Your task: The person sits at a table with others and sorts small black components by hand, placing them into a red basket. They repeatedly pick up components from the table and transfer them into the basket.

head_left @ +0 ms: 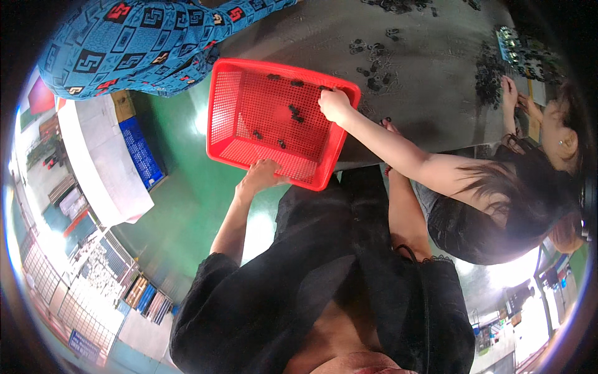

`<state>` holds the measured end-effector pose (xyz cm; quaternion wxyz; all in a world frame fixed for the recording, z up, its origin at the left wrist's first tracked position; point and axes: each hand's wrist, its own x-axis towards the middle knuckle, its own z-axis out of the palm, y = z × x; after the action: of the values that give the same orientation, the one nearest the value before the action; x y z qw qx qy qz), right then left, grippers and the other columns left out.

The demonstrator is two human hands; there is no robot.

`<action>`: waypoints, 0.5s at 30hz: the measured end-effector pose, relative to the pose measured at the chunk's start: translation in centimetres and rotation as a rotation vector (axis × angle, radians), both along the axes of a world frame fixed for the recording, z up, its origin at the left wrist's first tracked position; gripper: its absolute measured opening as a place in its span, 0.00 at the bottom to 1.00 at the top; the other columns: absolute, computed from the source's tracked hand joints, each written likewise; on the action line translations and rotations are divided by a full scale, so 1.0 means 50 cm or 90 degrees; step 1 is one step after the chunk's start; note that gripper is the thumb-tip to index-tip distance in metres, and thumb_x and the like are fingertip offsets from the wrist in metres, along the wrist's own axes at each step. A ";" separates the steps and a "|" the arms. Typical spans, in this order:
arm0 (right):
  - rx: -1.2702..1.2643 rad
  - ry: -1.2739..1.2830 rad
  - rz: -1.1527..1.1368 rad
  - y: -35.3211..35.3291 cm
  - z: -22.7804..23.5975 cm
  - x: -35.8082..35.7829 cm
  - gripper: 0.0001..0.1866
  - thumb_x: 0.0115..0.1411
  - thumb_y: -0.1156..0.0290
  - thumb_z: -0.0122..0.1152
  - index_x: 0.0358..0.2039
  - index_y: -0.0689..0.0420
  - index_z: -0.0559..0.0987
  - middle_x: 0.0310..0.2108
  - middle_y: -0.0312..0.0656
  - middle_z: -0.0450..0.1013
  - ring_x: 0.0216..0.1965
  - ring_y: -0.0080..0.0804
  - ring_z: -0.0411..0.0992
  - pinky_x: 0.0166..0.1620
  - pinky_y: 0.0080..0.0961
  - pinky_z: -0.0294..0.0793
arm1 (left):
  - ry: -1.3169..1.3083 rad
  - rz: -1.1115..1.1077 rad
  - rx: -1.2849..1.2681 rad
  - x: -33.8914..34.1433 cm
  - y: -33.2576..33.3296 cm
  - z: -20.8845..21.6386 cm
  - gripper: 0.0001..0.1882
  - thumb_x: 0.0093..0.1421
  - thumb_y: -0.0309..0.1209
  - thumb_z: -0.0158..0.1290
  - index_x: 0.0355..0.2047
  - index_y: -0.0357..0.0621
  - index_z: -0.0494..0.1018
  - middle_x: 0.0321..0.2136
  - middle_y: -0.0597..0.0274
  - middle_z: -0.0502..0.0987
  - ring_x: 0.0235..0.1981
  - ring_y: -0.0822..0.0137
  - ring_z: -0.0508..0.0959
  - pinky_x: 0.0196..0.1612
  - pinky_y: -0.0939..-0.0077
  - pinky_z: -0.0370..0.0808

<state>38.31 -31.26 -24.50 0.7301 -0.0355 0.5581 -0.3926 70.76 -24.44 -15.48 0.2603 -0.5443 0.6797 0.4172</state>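
Note:
A red plastic mesh basket point(225, 153), tilted, sits in front of me at the table's edge with several small black parts point(296, 115) scattered on its bottom. My left hand point(258, 177) is closed over the basket's near rim. To the right of the basket, my right hand point(391, 127) shows only in part behind a co-worker's forearm. Its fingertips pinch a small black part point(385, 119), whose exact kind I cannot make out. The co-worker's hand point(335, 105) reaches in from the right over the basket's right rim, at another black part.
The dark grey table point(299, 47) bears loose black parts point(375, 65) in groups. A co-worker with dark hair point(517, 193) leans in close on my right; another person's hands point(509, 93) work farther right. Someone in a blue patterned shirt point(137, 47) stands far left. A blue crate point(140, 153) lies beyond the green floor.

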 end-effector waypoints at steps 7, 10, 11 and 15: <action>0.092 0.072 -0.132 0.121 -0.012 -0.097 0.05 0.55 0.67 0.55 0.24 0.50 0.70 0.11 0.25 0.49 0.11 0.15 0.47 0.15 0.15 0.46 | -0.130 -0.249 -0.066 -0.041 0.060 -0.023 0.30 0.53 0.47 0.51 0.55 0.50 0.61 0.48 0.54 0.65 0.52 0.50 0.64 0.51 0.49 0.63; 0.003 -0.045 -0.193 0.139 0.011 -0.101 0.07 0.54 0.69 0.55 0.21 0.54 0.69 0.12 0.26 0.51 0.13 0.15 0.50 0.15 0.15 0.46 | -0.108 -0.231 -0.010 -0.074 0.075 -0.006 0.28 0.54 0.45 0.50 0.53 0.50 0.62 0.47 0.52 0.65 0.50 0.48 0.66 0.48 0.48 0.65; -0.031 -0.089 -0.199 0.136 0.033 -0.099 0.07 0.54 0.69 0.54 0.21 0.54 0.69 0.12 0.27 0.52 0.14 0.15 0.50 0.16 0.15 0.47 | -0.107 -0.218 -0.029 -0.079 0.099 -0.018 0.24 0.55 0.42 0.49 0.51 0.50 0.63 0.44 0.51 0.66 0.47 0.48 0.68 0.46 0.49 0.67; -0.120 -0.149 -0.181 0.111 0.149 -0.072 0.06 0.55 0.72 0.46 0.22 0.56 0.67 0.14 0.30 0.55 0.15 0.17 0.50 0.17 0.16 0.48 | -0.100 -0.206 -0.033 -0.079 0.146 -0.046 0.19 0.56 0.39 0.46 0.47 0.48 0.66 0.42 0.51 0.68 0.43 0.50 0.70 0.44 0.52 0.67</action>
<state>34.71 -25.70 -17.06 0.7206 0.0214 0.4294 -0.5440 66.80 -17.13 -17.77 0.3619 -0.4655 0.7465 0.3086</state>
